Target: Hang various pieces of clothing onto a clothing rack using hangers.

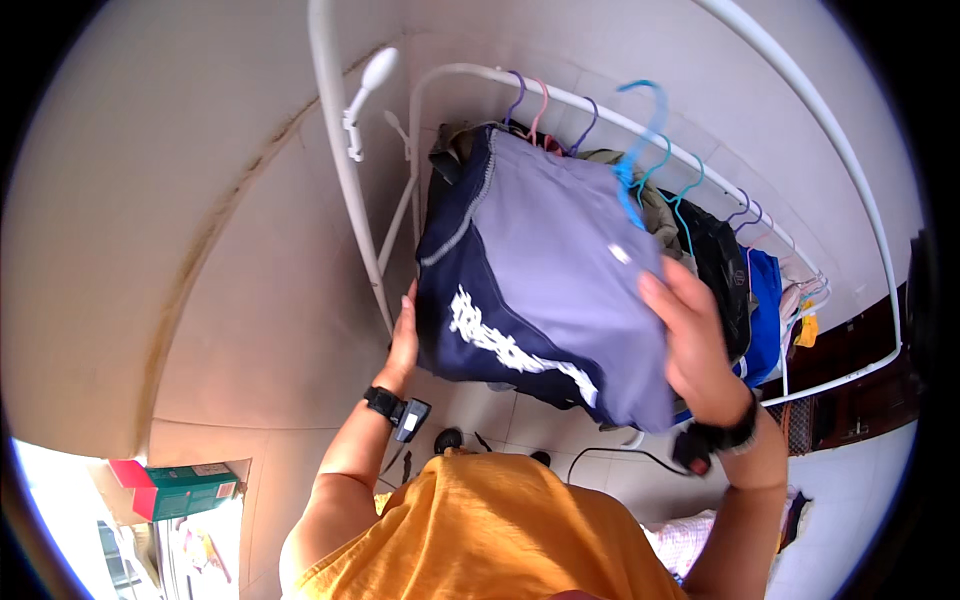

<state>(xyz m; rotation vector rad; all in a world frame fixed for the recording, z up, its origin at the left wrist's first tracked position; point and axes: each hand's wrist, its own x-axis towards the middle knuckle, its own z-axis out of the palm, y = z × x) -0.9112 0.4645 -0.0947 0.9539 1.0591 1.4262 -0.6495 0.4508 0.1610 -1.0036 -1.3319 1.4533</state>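
Here the extended left hand [404, 342] touches a garment [560, 265] the right hand [697, 345] grips.

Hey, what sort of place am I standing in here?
Probably a clothes-drying or storage corner of a home: there's a white rack, coloured hangers hooked along it, and several garments.

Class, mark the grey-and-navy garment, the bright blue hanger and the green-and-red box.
Grey-and-navy garment [555, 270]: head view, on its grey panel.
Bright blue hanger [626, 174]: head view, neck below hook.
Green-and-red box [190, 493]: head view, green side.
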